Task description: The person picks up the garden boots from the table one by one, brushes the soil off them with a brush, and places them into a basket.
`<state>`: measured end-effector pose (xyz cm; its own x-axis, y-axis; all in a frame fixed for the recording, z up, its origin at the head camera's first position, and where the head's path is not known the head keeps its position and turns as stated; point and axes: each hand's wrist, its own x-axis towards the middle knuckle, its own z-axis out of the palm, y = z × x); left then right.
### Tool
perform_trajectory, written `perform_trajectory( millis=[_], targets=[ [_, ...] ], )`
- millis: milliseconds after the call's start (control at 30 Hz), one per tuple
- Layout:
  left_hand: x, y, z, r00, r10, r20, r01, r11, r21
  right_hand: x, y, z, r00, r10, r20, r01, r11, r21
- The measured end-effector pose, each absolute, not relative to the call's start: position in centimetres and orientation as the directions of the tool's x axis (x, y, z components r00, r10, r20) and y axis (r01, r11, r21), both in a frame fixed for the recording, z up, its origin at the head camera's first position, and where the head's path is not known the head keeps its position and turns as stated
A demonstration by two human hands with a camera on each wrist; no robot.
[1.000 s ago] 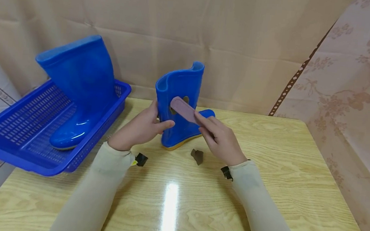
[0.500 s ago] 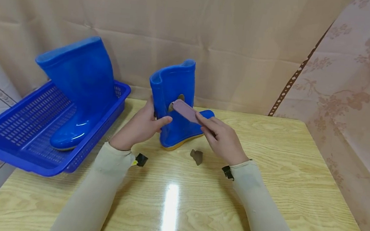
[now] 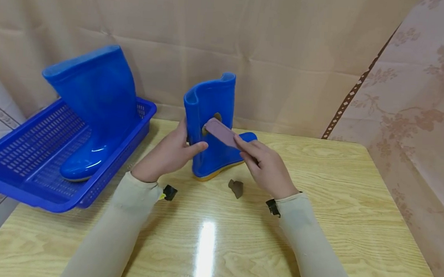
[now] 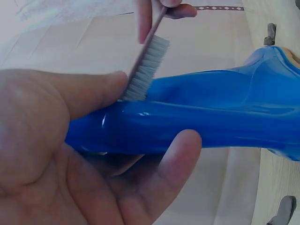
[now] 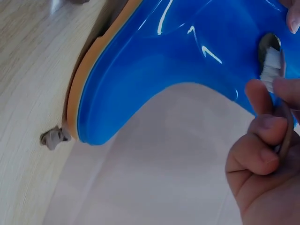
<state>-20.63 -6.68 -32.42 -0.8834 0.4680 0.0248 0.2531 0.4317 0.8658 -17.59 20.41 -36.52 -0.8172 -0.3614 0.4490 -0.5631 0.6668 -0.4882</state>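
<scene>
**Brush bristles against a blue rain boot on the table**

A blue rain boot stands upright on the wooden table, its yellow-edged sole down and its toe pointing to the person's right. The left hand grips the boot's shaft from the left side, thumb across the front and fingers curled round the back; the left wrist view shows the shaft clamped between thumb and fingers. The right hand pinches the handle of a pink brush, whose white bristles press on the shaft beside a dark smudge. A small brown scrap lies on the table just in front of the boot. To the left, a second blue boot stands in a blue perforated basket, well apart from the hands.
</scene>
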Motion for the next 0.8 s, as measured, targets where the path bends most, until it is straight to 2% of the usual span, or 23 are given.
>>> perform_trajectory(
  millis=[100,267,400,667,800],
  targets=[
    [-20.74,-6.64,-32.44,-0.899,0.437,0.011,0.217,0.426,0.878,-17.64,20.62,-36.47,-0.842,-0.345,0.414,-0.526,0.695,-0.491],
    [-20.79,-6.66,-32.53,-0.926,0.375,-0.028,0.157,0.453,0.877,-17.87,20.88,-36.69,-0.845,-0.343,0.411,-0.519,0.712,-0.473],
    [-20.81,-6.68,-32.6,-0.923,0.385,0.002,0.194,0.461,0.866,-17.82,20.85,-36.71,-0.827,-0.353,0.438,-0.545,0.694,-0.47],
    [-20.75,-6.44,-32.66,-0.899,0.435,0.048,0.262,0.447,0.855,-17.49,20.44,-36.36,-0.744,-0.379,0.55,-0.646,0.619,-0.447],
    [-20.73,-6.29,-32.66,-0.89,0.454,0.047,0.277,0.454,0.847,-17.53,20.29,-36.43,-0.744,-0.378,0.551,-0.644,0.624,-0.442]
  ],
)
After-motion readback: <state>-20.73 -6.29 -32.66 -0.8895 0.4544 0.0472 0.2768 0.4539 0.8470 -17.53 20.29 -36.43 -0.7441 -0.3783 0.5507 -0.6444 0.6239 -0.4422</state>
